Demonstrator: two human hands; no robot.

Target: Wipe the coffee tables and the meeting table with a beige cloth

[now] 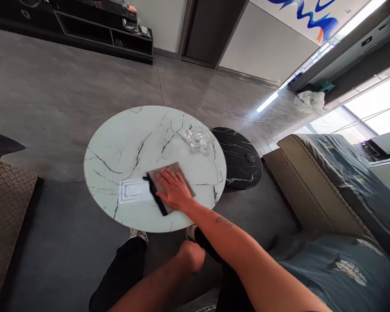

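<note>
My right hand (173,188) lies flat with spread fingers on a folded grey-brown cleaning cloth (169,182), which has a dark underside showing along one edge. The cloth rests on a round white marble-patterned tabletop (126,147) with black veins. Just left of the cloth, a pale rectangular patch of reflected light or wet streak (133,190) shows on the top. A clear glass ashtray (199,138) stands at the far right of the tabletop, beyond my right hand. My left hand (191,255) is a closed fist below the table's near edge, above my black-trousered knee, holding nothing visible.
A lower black marble-patterned round table (238,158) sits partly under the white one. A beige sofa (312,186) with a plastic-covered cushion stands to the right, and a patterned seat (6,225) to the left. A black low cabinet (84,30) lines the far wall.
</note>
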